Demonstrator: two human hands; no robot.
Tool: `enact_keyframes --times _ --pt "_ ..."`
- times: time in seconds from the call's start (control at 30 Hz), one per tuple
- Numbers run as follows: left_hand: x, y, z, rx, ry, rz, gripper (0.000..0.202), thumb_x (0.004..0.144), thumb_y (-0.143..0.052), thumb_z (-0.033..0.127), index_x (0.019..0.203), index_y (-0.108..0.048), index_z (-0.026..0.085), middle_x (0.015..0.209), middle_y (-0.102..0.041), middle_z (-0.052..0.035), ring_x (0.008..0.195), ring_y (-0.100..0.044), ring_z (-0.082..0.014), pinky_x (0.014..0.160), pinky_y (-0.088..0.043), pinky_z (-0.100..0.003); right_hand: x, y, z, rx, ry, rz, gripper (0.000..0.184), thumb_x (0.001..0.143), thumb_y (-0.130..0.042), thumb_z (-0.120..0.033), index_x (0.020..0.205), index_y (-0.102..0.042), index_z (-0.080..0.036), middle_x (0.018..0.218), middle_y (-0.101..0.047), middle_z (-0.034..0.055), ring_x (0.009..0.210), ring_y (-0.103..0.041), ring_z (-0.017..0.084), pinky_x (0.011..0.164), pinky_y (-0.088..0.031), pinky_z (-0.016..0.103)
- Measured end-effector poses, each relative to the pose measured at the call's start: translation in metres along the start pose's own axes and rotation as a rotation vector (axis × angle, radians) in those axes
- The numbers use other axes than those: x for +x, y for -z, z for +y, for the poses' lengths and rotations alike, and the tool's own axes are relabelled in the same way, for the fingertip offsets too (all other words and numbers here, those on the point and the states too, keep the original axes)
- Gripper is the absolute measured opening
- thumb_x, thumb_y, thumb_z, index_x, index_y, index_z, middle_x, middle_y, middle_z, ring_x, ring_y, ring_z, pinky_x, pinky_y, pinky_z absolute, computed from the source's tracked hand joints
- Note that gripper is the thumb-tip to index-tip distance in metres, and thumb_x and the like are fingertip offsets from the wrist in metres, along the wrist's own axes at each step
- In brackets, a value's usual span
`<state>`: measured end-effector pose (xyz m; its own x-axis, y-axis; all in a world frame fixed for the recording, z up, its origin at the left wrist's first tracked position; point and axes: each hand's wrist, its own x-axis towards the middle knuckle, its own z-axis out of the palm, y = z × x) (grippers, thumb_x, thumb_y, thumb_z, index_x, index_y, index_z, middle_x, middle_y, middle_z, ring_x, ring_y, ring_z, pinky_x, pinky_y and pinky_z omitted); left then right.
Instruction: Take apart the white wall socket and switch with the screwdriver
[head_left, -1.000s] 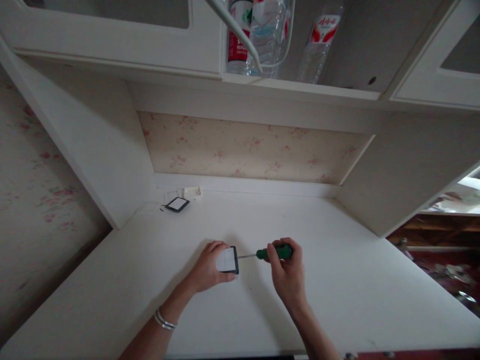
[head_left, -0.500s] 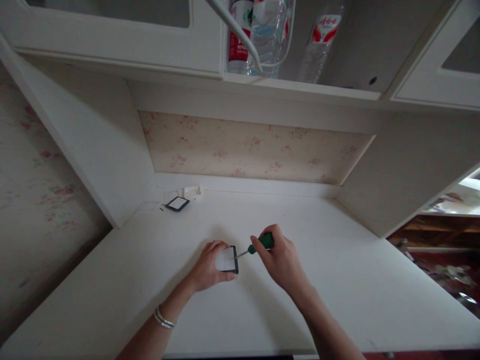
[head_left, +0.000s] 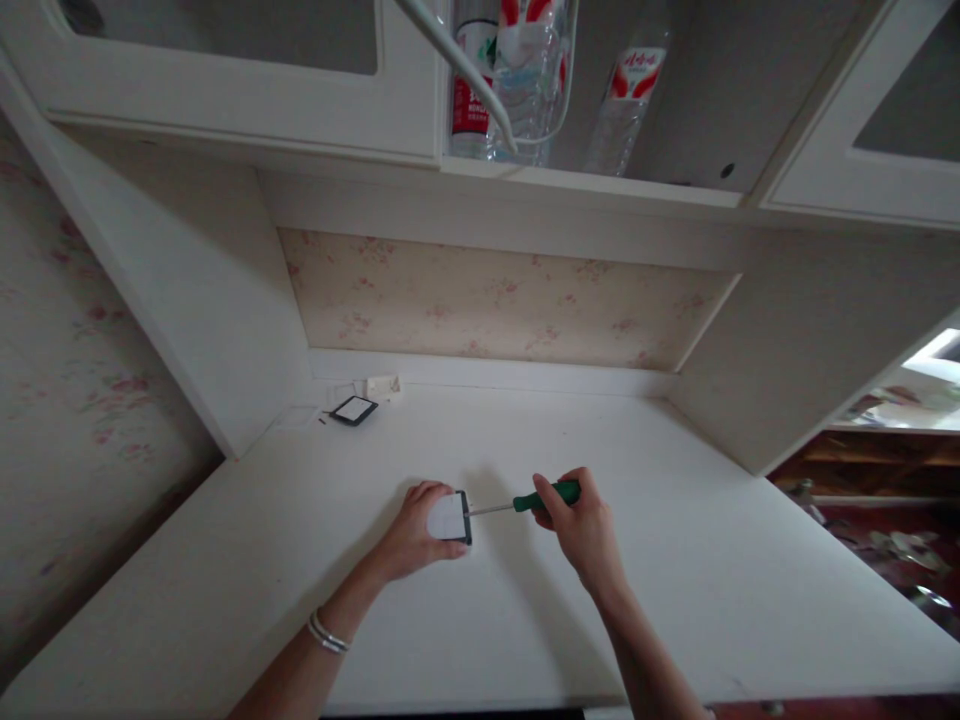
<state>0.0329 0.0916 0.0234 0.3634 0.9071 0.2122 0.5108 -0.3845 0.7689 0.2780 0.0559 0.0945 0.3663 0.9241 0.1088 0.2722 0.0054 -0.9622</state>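
My left hand (head_left: 415, 535) grips a small square panel (head_left: 448, 517), white with a dark frame, by its upper and lower edges on the white desk. It looks like a switch plate, though its kind is not certain. My right hand (head_left: 581, 525) is closed around the green handle of a screwdriver (head_left: 551, 495). The shaft points left and its tip meets the panel's dark right edge. Whether the tip sits under the white face or only touches the frame is too small to tell.
At the desk's back left lie another dark-framed square panel (head_left: 353, 410), a small white box-like part (head_left: 383, 386) and thin clear frames. Overhead, an open shelf (head_left: 585, 180) holds plastic bottles (head_left: 626, 100), with a white cable (head_left: 465, 65) hanging in front. White side panels flank the desk (head_left: 360, 640).
My right hand has moved right and slightly down, and the screwdriver now lies flatter, with more of its shaft showing. My left hand still holds the panel in nearly the same place.
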Motion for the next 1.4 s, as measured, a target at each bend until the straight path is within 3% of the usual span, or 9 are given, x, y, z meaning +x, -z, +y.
enact_keyframes --times 0.13,0.4,0.53,0.63,0.73,0.8,0.87,1.0,1.4 --pt "0.0 0.0 0.001 -0.014 0.015 -0.01 0.07 0.055 -0.084 0.033 0.118 -0.057 0.025 0.121 -0.053 -0.0085 0.117 -0.045 -0.0295 0.103 -0.036 -0.042 -0.001 0.003 0.017 0.084 -0.094 0.031 0.045 0.071 -0.067 -0.06 0.079 -0.046 -0.022 0.057 -0.065 -0.001 0.053 -0.069 0.023 0.048 -0.056 0.031" --pt "0.001 -0.001 0.002 -0.014 0.029 0.002 0.061 0.062 -0.08 0.034 0.117 -0.057 0.022 0.12 -0.054 -0.0075 0.116 -0.047 -0.0273 0.103 -0.036 -0.041 -0.009 0.008 0.042 -0.001 -0.097 0.052 0.041 0.076 -0.061 -0.061 0.077 -0.045 -0.023 0.059 -0.066 -0.0002 0.056 -0.068 0.022 0.049 -0.051 0.028" --pt "0.001 -0.001 0.0 -0.024 0.022 0.009 0.06 0.064 -0.079 0.037 0.117 -0.057 0.021 0.12 -0.054 -0.0079 0.116 -0.047 -0.0269 0.104 -0.036 -0.04 -0.019 0.01 0.015 -0.272 0.185 0.014 0.035 0.081 -0.058 -0.057 0.079 -0.049 -0.023 0.058 -0.064 0.0001 0.054 -0.063 0.018 0.053 -0.046 0.027" --pt "0.001 -0.002 -0.002 -0.028 0.021 0.01 0.062 0.065 -0.079 0.038 0.119 -0.056 0.021 0.122 -0.052 -0.0088 0.118 -0.045 -0.0272 0.105 -0.035 -0.041 -0.024 0.01 -0.016 -0.4 0.486 -0.165 0.026 0.086 -0.055 -0.049 0.087 -0.053 -0.022 0.074 -0.067 0.0033 0.062 -0.061 0.016 0.059 -0.045 0.027" --pt "0.001 -0.002 -0.003 -0.033 0.022 0.004 0.062 0.065 -0.079 0.039 0.118 -0.056 0.02 0.121 -0.052 -0.009 0.118 -0.045 -0.0274 0.105 -0.035 -0.041 -0.017 0.01 -0.031 -0.428 0.567 -0.304 0.022 0.088 -0.054 -0.045 0.089 -0.055 -0.022 0.076 -0.067 0.0029 0.065 -0.061 0.016 0.06 -0.044 0.026" --pt "0.001 -0.002 -0.002 -0.039 0.026 0.008 0.062 0.064 -0.08 0.038 0.118 -0.056 0.02 0.121 -0.051 -0.009 0.118 -0.045 -0.0274 0.105 -0.035 -0.041 -0.005 0.01 -0.026 -0.385 0.459 -0.241 0.026 0.086 -0.057 -0.048 0.082 -0.053 -0.022 0.065 -0.064 0.0011 0.059 -0.06 0.016 0.056 -0.044 0.026" --pt "0.002 -0.001 -0.002 -0.046 0.03 0.007 0.062 0.063 -0.081 0.036 0.118 -0.056 0.02 0.121 -0.051 -0.0089 0.118 -0.045 -0.0272 0.105 -0.035 -0.041 0.008 0.01 -0.012 -0.246 0.246 -0.179 0.032 0.082 -0.059 -0.052 0.078 -0.05 -0.022 0.057 -0.062 -0.0003 0.054 -0.062 0.017 0.051 -0.046 0.025" --pt "0.004 -0.001 -0.002 -0.053 0.017 -0.017 0.06 0.063 -0.08 0.036 0.116 -0.057 0.021 0.12 -0.052 -0.0082 0.116 -0.046 -0.0267 0.104 -0.035 -0.041 0.024 0.011 0.022 0.089 -0.059 -0.158 0.04 0.073 -0.068 -0.054 0.077 -0.047 -0.021 0.062 -0.064 -0.0007 0.063 -0.069 0.021 0.055 -0.055 0.029" --pt "0.004 -0.002 -0.008 -0.041 -0.005 0.005 0.063 0.062 -0.081 0.04 0.117 -0.057 0.021 0.12 -0.053 -0.0086 0.116 -0.048 -0.0272 0.104 -0.036 -0.042 0.023 0.002 0.066 0.299 -0.306 -0.086 0.044 0.068 -0.074 -0.053 0.071 -0.045 -0.02 0.056 -0.061 -0.0026 0.053 -0.065 0.015 0.06 -0.057 0.03"
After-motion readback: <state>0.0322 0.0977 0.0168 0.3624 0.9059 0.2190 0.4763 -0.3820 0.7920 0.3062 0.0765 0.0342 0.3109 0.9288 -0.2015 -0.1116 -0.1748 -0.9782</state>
